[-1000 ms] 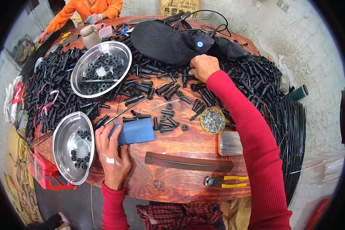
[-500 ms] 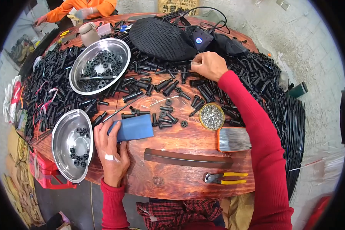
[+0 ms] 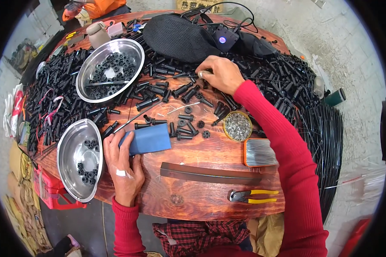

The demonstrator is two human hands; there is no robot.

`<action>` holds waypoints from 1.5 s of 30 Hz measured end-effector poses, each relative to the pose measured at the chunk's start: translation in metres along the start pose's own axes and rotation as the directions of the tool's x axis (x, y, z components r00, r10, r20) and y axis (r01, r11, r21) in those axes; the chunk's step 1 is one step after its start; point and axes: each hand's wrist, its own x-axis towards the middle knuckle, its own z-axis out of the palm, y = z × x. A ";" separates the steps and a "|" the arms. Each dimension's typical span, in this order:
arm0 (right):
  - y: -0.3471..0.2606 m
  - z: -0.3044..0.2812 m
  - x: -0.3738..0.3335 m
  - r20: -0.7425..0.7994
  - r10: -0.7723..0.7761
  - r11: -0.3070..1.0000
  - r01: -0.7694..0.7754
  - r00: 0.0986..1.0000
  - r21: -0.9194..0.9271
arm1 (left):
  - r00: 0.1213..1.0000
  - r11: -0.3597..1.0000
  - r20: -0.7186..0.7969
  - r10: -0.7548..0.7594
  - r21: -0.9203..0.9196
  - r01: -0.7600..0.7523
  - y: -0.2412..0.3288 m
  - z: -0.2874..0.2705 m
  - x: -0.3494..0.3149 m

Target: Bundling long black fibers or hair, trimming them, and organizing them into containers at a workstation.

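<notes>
Over the black pile at mid-table, the right hand reaches in, thumb and forefinger close together, and whether anything sits between them I cannot tell. Just beside those tips lie glossy black tubular plastic pieces. Nearer the body, the left hand curves its fingers over the left end of a flat blue rectangular block on the table; how firmly they grip, I can't say. A thin dark rod slants away from those fingertips.

Out to the containers! Beside the left hand, a shiny steel bowl carries two clusters of small black ridged rings. Beyond it, a second steel bowl holds many more, a slim dark stick lying across them. Over right, a round yellow-rimmed tub brims with tiny silvery bits, and just below, an orange-edged box is packed with fine silvery wires.
</notes>
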 end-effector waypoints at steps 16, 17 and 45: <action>-0.010 0.020 0.024 0.110 -0.016 0.892 0.064 0.994 -0.448 | 1.000 1.000 0.008 0.006 -0.019 -0.006 0.000 0.000 -0.001; -0.011 0.019 0.022 0.111 -0.015 0.893 0.064 0.994 -0.446 | 1.000 1.000 0.005 0.008 -0.019 -0.008 0.000 0.000 -0.001; -0.002 -0.064 -0.026 0.396 0.071 0.996 -0.042 0.915 -0.081 | 1.000 1.000 0.008 -0.017 -0.025 0.017 0.003 -0.001 -0.001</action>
